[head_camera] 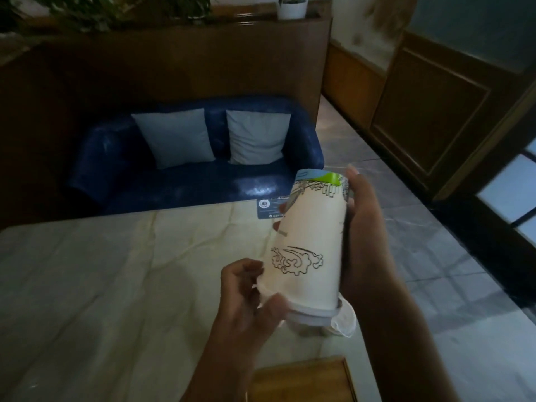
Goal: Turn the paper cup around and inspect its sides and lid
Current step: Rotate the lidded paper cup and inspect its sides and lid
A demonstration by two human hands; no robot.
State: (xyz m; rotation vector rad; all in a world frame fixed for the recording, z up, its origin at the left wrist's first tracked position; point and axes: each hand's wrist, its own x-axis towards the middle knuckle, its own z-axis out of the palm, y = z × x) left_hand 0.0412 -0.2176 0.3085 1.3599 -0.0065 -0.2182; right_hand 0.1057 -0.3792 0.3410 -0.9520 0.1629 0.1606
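The white paper cup (311, 236) is held in the air above the table, upside down and tilted, its clear lid (311, 313) toward me and its blue-green base away. A black cloud drawing shows on its side. My right hand (367, 227) grips the cup along its right side, fingertips wrapping round the far side. My left hand (246, 288) holds the cup's lower left edge near the lid, thumb on the rim. A white tissue (345, 320) hangs below the lid.
A pale marble table (116, 271) lies under the hands. On its far edge is a dark card (269, 208); a wooden tray (304, 381) sits at the near edge. Beyond stands a blue sofa (188, 181) with two cushions. Tiled floor runs on the right.
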